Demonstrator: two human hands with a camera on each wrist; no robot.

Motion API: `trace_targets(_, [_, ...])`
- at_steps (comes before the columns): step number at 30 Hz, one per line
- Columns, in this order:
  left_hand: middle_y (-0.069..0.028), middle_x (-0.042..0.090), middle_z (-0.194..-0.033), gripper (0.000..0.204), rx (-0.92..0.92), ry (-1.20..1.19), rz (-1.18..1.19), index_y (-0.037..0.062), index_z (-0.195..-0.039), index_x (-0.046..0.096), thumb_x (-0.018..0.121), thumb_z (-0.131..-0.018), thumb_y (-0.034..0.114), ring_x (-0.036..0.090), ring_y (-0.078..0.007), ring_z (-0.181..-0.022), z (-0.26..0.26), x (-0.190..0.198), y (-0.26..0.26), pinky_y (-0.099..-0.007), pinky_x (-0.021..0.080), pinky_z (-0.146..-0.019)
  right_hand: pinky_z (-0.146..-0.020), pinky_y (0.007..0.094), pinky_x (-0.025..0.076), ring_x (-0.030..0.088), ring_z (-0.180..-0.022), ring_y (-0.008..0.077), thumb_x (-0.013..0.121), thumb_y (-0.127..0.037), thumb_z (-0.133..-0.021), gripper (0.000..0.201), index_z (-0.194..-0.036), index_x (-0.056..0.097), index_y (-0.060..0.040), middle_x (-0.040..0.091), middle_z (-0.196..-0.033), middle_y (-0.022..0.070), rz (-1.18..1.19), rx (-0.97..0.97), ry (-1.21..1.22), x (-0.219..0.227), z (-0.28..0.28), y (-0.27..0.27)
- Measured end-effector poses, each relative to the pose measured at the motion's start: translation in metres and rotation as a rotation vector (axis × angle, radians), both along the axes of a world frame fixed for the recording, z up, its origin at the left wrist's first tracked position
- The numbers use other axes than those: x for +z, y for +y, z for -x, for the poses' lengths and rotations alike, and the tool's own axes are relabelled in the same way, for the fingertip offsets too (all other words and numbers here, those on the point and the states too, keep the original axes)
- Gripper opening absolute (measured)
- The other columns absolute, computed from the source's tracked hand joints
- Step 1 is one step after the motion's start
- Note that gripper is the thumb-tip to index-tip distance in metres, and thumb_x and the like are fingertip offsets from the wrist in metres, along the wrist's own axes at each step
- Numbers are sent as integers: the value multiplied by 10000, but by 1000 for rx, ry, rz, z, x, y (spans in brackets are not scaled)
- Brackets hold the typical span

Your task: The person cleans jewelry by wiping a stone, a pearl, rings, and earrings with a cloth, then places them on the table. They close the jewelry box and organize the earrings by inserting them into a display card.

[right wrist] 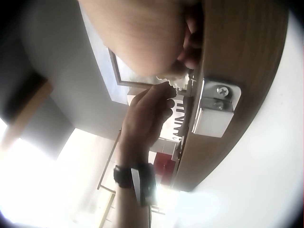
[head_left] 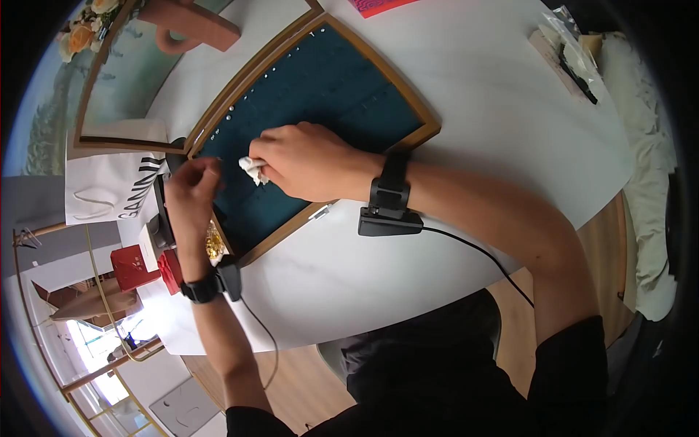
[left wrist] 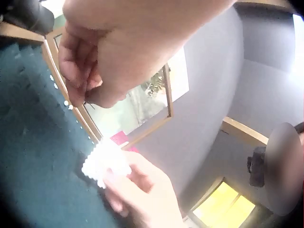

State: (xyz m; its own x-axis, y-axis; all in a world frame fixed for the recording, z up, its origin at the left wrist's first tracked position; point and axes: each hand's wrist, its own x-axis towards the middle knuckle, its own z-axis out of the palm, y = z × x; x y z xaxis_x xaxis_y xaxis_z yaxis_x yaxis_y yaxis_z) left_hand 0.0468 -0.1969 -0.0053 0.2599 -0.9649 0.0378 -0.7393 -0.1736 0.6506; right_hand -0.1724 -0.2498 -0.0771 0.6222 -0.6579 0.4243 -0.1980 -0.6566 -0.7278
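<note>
A wooden display case (head_left: 426, 132) lined with dark teal fabric (head_left: 306, 84) lies open on the table, small white studs (head_left: 230, 109) lined up along its far left side. My right hand (head_left: 309, 160) is over the lining and grips a crumpled-looking white piece with a beaded edge (left wrist: 105, 164) between thumb and fingers. My left hand (head_left: 193, 193) is above the case's left edge, to the left of the white piece. Its thumb and fingertips come together in the left wrist view; I cannot tell whether something tiny is between them.
The case's glazed lid (head_left: 109, 138) stands raised on the left, before a white paper bag (head_left: 109, 189). A pinkish-brown vase (head_left: 193, 25) is behind. Red boxes (head_left: 135, 267) stand at left; plastic-wrapped things (head_left: 571, 58) lie far right. A metal latch (right wrist: 216, 107) sticks out of the case's front.
</note>
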Motion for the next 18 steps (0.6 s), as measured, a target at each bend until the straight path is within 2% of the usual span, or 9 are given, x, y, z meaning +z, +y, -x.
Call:
trace_targets(2, [-22, 704, -838, 233, 0, 174, 1, -19, -1025, 716, 707, -960, 205, 629, -82, -679, 16, -13, 17, -216, 460, -598, -720, 453, 556, 688, -813, 364, 639, -123, -927, 104, -962, 655, -26, 689, -933, 130, -22, -27, -120, 1, -1, 1])
trace_targets(3, [-12, 700, -855, 220, 15, 282, -17, 0, -1044, 713, 713, -959, 204, 622, -75, -692, 24, -18, 23, -210, 447, -602, -720, 453, 556, 688, -813, 364, 639, -123, -927, 104, -962, 655, -26, 689, -933, 130, -23, -26, -122, 2, -1, 2])
trace_targets(6, [-17, 701, -848, 235, -5, 390, 26, -5, -1045, 702, 723, -955, 211, 615, -66, -684, 39, -40, 31, -202, 437, -594, -708, 451, 556, 688, -799, 362, 646, -115, -924, 101, -962, 649, -22, 691, -942, 124, -8, 19, -83, 3, 1, 2])
trace_targets(9, [-17, 695, -836, 230, -3, 424, 55, -6, -1049, 700, 721, -957, 204, 608, -62, -683, 41, -54, 32, -193, 422, -584, -692, 443, 558, 691, -782, 350, 651, -124, -917, 113, -966, 651, -22, 693, -924, 122, 53, -3, -23, 1, 2, 3])
trace_targets(14, [-1, 679, -794, 215, 4, 501, 62, -10, -1048, 697, 734, -956, 181, 599, -45, -664, 41, -56, 30, -175, 414, -540, -617, 414, 562, 683, -696, 337, 667, -150, -892, 150, -911, 635, -5, 669, -860, 142, 241, -83, 107, -1, 2, 6])
trace_targets(18, [8, 674, -794, 201, -12, 475, 51, -5, -1051, 704, 725, -964, 175, 587, -36, -657, 43, -55, 32, -166, 395, -532, -604, 416, 563, 676, -670, 341, 661, -150, -892, 156, -891, 618, 0, 652, -830, 144, 249, -78, 111, -2, 0, 6])
